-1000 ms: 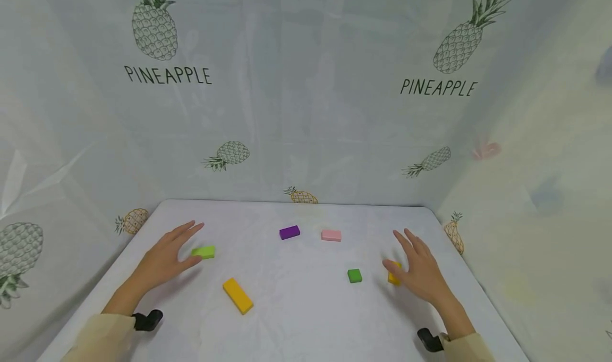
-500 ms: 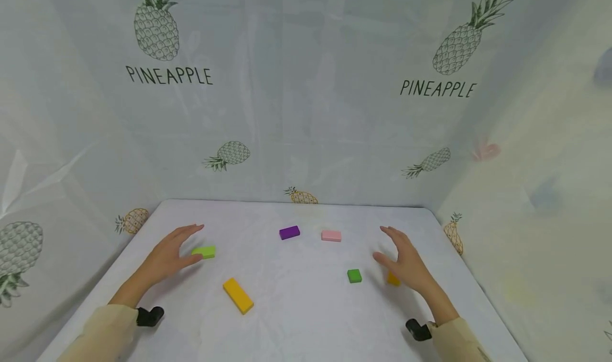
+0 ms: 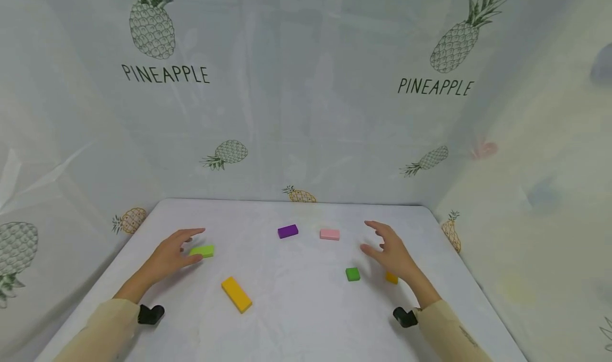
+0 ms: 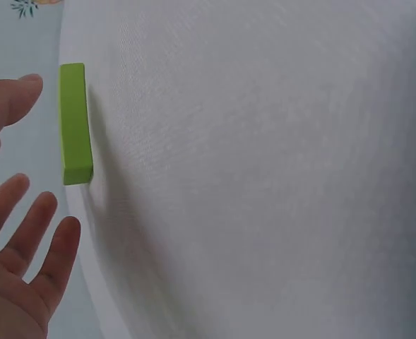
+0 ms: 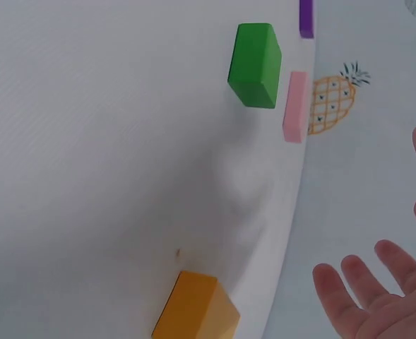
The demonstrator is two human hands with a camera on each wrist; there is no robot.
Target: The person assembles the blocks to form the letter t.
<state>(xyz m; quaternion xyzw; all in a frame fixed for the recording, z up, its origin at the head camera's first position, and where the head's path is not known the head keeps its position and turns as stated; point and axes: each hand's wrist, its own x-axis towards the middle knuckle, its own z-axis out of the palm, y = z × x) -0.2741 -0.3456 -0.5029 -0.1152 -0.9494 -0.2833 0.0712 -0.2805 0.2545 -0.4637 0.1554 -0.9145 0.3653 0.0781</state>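
My left hand (image 3: 168, 255) hovers beside a lime green block (image 3: 203, 251), thumb and fingers spread apart with nothing between them. In the left wrist view that lime block (image 4: 75, 123) lies on the white cloth, apart from the fingertips. Over the right part of the table my right hand (image 3: 393, 253) hangs in the air, fingers loosely bent and holding nothing. A small orange block (image 3: 392, 278) sits below it, partly covered by the hand. To its left is a small green block (image 3: 353, 274), which the right wrist view shows as a green block (image 5: 256, 65) clear of the fingers.
A long yellow-orange block (image 3: 236, 294) lies left of centre. Farther back are a purple block (image 3: 288, 231) and a pink block (image 3: 330, 234). The white-covered table (image 3: 296, 330) ends at a pineapple-print curtain (image 3: 306, 101) behind and at both sides.
My right hand has moved left, from over the orange block toward the green block, and its fingers have bent slightly. The left hand stays near the lime block, its fingers a little more bent.
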